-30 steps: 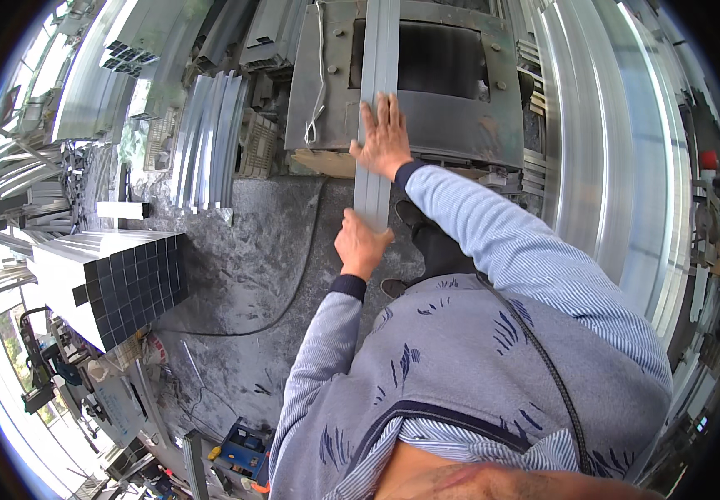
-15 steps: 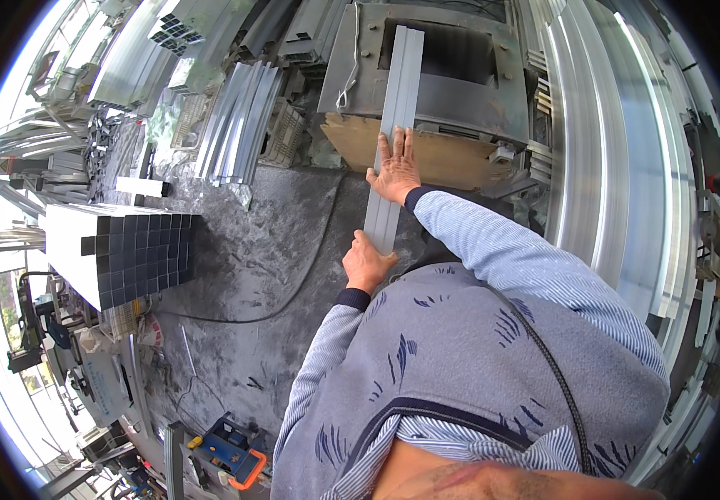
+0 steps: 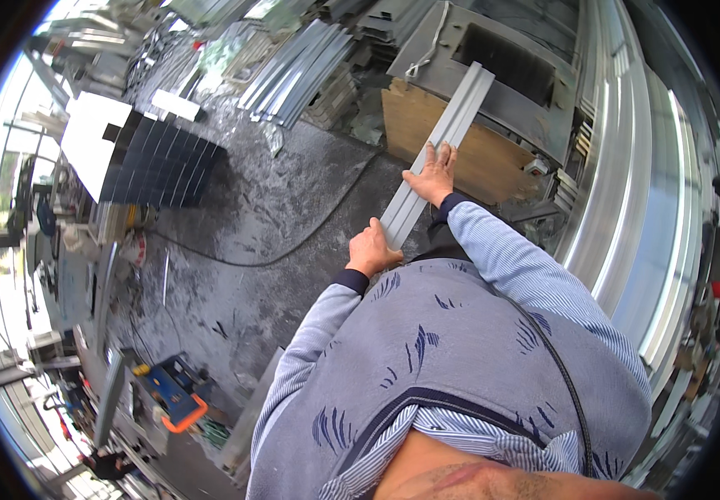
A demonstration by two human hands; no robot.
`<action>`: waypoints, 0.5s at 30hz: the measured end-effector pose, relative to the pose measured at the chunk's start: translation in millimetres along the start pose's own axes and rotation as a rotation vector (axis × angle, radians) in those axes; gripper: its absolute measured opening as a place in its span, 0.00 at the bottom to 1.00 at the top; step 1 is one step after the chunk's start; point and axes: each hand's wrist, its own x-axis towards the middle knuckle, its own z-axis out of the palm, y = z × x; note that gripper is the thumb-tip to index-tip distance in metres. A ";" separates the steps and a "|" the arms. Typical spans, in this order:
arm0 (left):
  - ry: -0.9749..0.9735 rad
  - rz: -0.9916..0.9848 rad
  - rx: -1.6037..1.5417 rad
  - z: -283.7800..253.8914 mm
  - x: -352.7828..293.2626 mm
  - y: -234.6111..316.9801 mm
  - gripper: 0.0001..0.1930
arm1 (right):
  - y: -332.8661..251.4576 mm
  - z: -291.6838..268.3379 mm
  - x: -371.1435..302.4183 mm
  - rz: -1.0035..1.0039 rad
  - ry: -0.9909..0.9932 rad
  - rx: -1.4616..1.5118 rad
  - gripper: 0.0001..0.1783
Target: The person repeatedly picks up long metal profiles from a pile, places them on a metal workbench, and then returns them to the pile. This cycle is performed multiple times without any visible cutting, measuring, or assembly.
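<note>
A grey metal profile [image 3: 449,129] slants toward one o'clock, its far end overlapping the worktop [image 3: 516,114] in view. The left hand [image 3: 374,248] closes round its near end; the right hand [image 3: 435,175] rests half-open on its middle. Outward, a black cable [image 3: 272,263] crosses the floor [image 3: 235,296] at eight, stacked tubes [image 3: 164,162] at nine, long metal lengths [image 3: 605,200] at three.

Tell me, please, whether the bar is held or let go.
The bar is held: the left hand clasps its near end, the right hand lies farther up it.
</note>
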 end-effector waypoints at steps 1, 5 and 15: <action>-0.004 0.002 -0.025 -2.6 -4.3 -6.9 0.41 | 6.8 1.4 -2.6 -0.035 0.049 0.078 0.65; 0.000 -0.010 -0.006 -12.5 -30.7 -44.1 0.41 | 37.4 9.3 -4.0 0.122 0.306 0.552 0.53; 0.162 -0.244 -0.115 31.3 -177.5 -104.1 0.40 | 29.3 109.1 -2.8 0.622 -0.865 1.567 0.15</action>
